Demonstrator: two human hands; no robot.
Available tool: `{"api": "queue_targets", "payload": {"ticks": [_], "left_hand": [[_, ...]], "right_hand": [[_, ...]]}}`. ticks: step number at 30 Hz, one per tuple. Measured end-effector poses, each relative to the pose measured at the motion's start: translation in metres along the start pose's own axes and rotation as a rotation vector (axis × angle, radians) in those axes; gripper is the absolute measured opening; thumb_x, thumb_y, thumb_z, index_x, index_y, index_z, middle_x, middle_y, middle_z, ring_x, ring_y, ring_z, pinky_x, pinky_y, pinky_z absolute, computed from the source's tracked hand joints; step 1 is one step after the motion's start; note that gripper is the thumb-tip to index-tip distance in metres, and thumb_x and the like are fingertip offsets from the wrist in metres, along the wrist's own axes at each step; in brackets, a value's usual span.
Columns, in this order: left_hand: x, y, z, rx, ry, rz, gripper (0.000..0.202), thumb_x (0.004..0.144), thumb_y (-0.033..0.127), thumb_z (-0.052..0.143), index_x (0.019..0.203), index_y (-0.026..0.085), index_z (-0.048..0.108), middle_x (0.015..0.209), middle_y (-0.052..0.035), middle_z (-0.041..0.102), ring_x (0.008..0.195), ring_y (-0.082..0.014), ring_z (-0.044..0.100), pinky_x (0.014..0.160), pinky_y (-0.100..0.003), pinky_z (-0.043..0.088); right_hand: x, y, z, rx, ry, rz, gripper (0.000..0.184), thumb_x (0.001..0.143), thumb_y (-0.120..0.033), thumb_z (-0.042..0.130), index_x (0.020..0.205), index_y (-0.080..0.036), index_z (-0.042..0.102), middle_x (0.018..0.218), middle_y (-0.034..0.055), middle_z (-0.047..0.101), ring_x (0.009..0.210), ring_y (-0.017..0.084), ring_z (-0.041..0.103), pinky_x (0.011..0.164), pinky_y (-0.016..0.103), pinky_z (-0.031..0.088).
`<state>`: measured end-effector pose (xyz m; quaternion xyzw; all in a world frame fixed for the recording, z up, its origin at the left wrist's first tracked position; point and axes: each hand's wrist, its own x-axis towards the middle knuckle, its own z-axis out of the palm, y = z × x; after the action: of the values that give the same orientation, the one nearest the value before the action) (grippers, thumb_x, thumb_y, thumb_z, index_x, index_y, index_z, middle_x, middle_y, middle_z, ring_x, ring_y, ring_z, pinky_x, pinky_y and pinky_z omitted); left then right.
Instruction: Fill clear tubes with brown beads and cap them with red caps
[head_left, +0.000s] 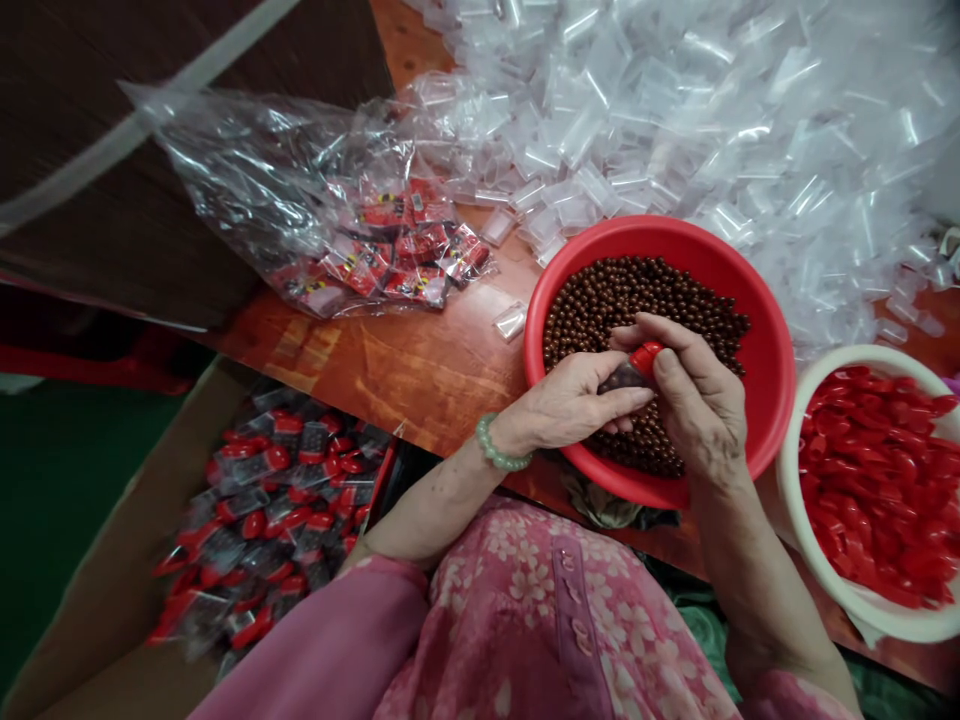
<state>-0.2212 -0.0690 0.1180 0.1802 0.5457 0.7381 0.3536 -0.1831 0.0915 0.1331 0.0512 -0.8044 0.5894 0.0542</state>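
Over a red basin (761, 400) of small brown beads (637, 290), both my hands meet around one small clear container (626, 377) with dark contents. My left hand (574, 400), a green bead bracelet at its wrist, is closed on the container's body. A red cap (645, 355) sits at the container's upper end. The thumb and fingers of my right hand (701, 395) close on that cap. Whether the cap is fully seated I cannot tell.
Clear plastic containers (675, 120) are heaped behind the basin. A white basin (791, 480) of red caps (877, 480) stands right. Left lies a plastic bag (247, 170) with red packets (420, 245). Below the table edge, a box holds many capped containers (277, 500).
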Motion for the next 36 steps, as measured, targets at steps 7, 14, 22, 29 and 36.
{"api": "queue_targets", "payload": {"ticks": [7,14,22,29,36], "left_hand": [[-0.001,0.004,0.0,0.042,0.018,-0.008,0.023,0.091,0.035,0.066,0.084,0.016,0.056,0.068,0.0026,0.058,0.06,-0.0081,0.055,0.058,-0.021,0.046],[-0.001,0.003,-0.002,0.054,0.031,0.003,0.024,0.09,0.038,0.067,0.09,0.016,0.058,0.072,0.0022,0.06,0.065,-0.0084,0.056,0.062,-0.022,0.046],[0.0,0.005,-0.002,0.1,0.018,0.004,0.016,0.09,0.03,0.064,0.089,0.016,0.056,0.073,0.0028,0.058,0.066,-0.0086,0.053,0.062,-0.023,0.042],[-0.002,0.001,-0.001,0.319,0.119,0.082,0.013,0.091,0.028,0.06,0.087,0.017,0.057,0.073,0.0024,0.057,0.067,-0.01,0.049,0.063,-0.025,0.04],[-0.003,-0.001,0.0,0.238,0.057,0.048,0.017,0.094,0.032,0.06,0.089,0.017,0.055,0.072,0.0015,0.062,0.062,-0.0094,0.057,0.06,-0.023,0.046]], "right_hand": [[0.001,0.004,-0.007,-0.021,0.038,0.021,0.021,0.099,-0.04,0.064,0.116,-0.027,0.066,0.123,0.007,0.076,0.11,0.02,0.074,0.1,0.039,0.061],[0.001,0.003,-0.009,-0.104,0.15,-0.135,0.018,0.091,-0.028,0.075,0.109,-0.031,0.075,0.104,0.0028,0.077,0.098,0.019,0.074,0.09,0.038,0.062],[0.002,0.002,-0.004,-0.059,0.162,-0.195,0.018,0.089,-0.021,0.077,0.103,-0.031,0.077,0.098,0.0002,0.077,0.092,0.018,0.074,0.086,0.037,0.062],[0.003,0.002,-0.013,-0.112,0.077,-0.127,0.009,0.087,-0.025,0.079,0.095,-0.028,0.077,0.094,0.0019,0.079,0.092,0.021,0.074,0.083,0.04,0.063],[0.005,0.001,-0.013,-0.047,0.055,-0.036,0.013,0.084,-0.031,0.082,0.096,-0.028,0.08,0.093,0.0016,0.081,0.088,0.021,0.076,0.081,0.039,0.065]]}}
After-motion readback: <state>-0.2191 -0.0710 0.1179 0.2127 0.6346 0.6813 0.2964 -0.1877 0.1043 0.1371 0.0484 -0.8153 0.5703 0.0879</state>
